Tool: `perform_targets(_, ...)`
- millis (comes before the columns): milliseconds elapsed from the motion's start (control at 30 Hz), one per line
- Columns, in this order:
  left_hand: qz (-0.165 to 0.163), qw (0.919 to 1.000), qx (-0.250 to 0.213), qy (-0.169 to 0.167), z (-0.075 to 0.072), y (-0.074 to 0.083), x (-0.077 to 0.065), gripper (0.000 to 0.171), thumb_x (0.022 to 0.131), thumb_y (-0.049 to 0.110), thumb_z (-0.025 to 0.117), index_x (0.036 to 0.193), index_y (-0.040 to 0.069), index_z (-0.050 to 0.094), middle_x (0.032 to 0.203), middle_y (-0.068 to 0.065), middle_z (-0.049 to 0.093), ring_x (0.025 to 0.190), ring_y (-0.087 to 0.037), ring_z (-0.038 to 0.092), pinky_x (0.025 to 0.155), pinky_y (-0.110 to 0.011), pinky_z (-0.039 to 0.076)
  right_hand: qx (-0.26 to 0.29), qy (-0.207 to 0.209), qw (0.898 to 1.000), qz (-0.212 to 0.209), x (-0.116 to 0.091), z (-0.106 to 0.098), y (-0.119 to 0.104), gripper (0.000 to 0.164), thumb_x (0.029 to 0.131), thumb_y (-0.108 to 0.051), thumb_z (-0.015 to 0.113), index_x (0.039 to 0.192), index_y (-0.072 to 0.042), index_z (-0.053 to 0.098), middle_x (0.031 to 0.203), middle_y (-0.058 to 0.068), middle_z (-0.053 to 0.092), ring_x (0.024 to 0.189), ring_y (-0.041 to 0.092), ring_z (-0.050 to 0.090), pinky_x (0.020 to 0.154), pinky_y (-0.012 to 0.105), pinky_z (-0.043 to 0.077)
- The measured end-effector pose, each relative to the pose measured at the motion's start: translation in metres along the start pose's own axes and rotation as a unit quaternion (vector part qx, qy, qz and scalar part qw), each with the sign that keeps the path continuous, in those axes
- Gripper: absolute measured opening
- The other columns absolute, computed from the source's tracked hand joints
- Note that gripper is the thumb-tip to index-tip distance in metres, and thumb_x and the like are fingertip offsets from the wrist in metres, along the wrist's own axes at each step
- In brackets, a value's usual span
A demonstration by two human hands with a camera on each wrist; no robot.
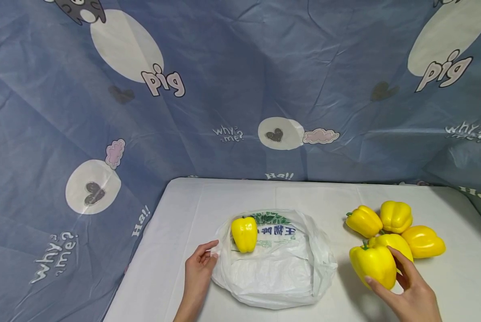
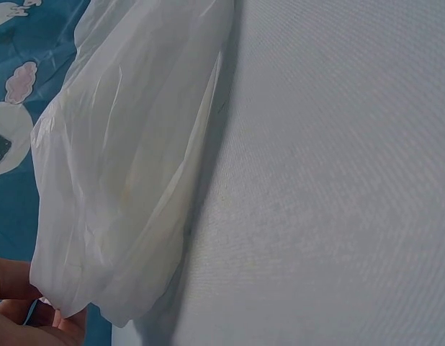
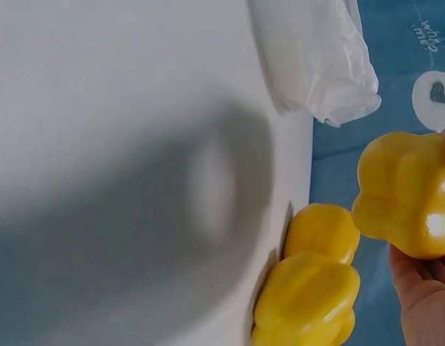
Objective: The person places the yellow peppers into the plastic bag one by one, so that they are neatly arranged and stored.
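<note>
A white plastic bag (image 1: 272, 273) with green and blue print lies spread with its mouth wide on the table. Inside it, toward the left, rests one yellow bell pepper (image 1: 244, 235). My left hand (image 1: 200, 266) pinches the bag's left rim between thumb and fingers; the left wrist view shows the bag's side (image 2: 129, 166) beside those fingertips. At the right, my right hand (image 1: 413, 286) grips another yellow bell pepper (image 1: 373, 266), thumb on the near side. In the right wrist view this held pepper (image 3: 406, 194) is raised off the table, its shadow falling on the cloth.
Several more yellow bell peppers (image 1: 423, 241) sit grouped on the right of the white table (image 1: 184, 214), one partly hidden behind the held pepper. A blue printed curtain (image 1: 240, 89) hangs behind the table and along its left side.
</note>
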State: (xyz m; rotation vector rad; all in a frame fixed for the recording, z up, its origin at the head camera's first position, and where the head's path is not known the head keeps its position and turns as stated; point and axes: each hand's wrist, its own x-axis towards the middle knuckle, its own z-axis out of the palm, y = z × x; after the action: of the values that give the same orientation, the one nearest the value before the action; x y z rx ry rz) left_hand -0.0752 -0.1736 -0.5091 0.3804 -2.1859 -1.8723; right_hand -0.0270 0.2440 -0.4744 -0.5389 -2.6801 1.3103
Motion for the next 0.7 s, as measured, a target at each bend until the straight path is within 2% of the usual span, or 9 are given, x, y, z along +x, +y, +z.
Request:
perform_targets(100,-0.001,1.0000,0.001,-0.001,0.000,0.000,0.000,0.034,0.082,-0.016,0.063,0.110,0.000,0.072,0.094,-0.015,0.065,0.075,-0.012,0.052,0.064,-0.016,0.045,-0.011,-0.017,1.000,0.001,0.001,-0.001,-0.002,0.102,0.076,-0.043,0.083,0.153,-0.005,0.029,0.150,0.024,0.035,0.124,0.041,0.043,0.092,0.005,0.033)
perform_targets(200,-0.001,1.0000,-0.002,-0.001,0.000,0.000,0.000,0.034,0.082,-0.016,0.063,0.110,0.000,0.072,0.094,-0.016,0.065,0.075,-0.012,0.053,0.065,-0.016,0.045,-0.026,-0.032,0.999,-0.004,0.002,-0.002,-0.004,0.103,0.074,-0.046,0.083,0.153,-0.006,0.030,0.149,0.022,0.038,0.123,0.042,0.046,0.087,0.010,0.041)
perform_targets(233,-0.001,1.0000,-0.003,-0.002,0.000,0.000,0.000,0.034,0.082,-0.016,0.063,0.111,0.000,0.072,0.093,-0.016,0.065,0.075,-0.012,0.053,0.065,-0.016,0.045,-0.028,-0.035,0.999,-0.008,0.002,-0.003,-0.004,0.103,0.074,-0.047,0.084,0.153,-0.007,0.031,0.148,0.022,0.039,0.122,0.043,0.047,0.083,0.007,0.042)
perform_targets(300,-0.001,1.0000,-0.005,-0.003,0.000,-0.001,0.000,0.034,0.082,-0.016,0.063,0.111,-0.001,0.072,0.092,-0.016,0.065,0.075,-0.012,0.053,0.065,-0.016,0.046,-0.034,-0.042,0.998,-0.017,0.003,-0.003,-0.006,0.102,0.074,-0.048,0.084,0.152,-0.007,0.032,0.147,0.021,0.041,0.121,0.043,0.048,0.080,0.009,0.045)
perform_targets(500,0.002,1.0000,-0.009,-0.001,0.000,-0.001,0.000,0.034,0.082,-0.017,0.063,0.111,-0.001,0.072,0.091,-0.017,0.064,0.074,-0.012,0.054,0.064,-0.016,0.046,-0.037,-0.051,0.995,-0.071,0.005,0.000,-0.014,0.099,0.073,-0.046,0.085,0.148,-0.003,0.037,0.143,0.021,0.044,0.118,0.039,0.050,0.074,-0.004,0.033)
perform_targets(700,0.005,0.9999,-0.009,-0.004,-0.001,-0.002,0.000,0.034,0.082,-0.017,0.063,0.111,-0.001,0.072,0.093,-0.017,0.065,0.074,-0.012,0.054,0.065,-0.016,0.046,-0.033,-0.053,0.991,-0.116,0.007,0.003,-0.020,0.093,0.073,-0.043,0.086,0.145,-0.004,0.042,0.139,0.017,0.048,0.114,0.032,0.050,0.077,-0.004,0.030)
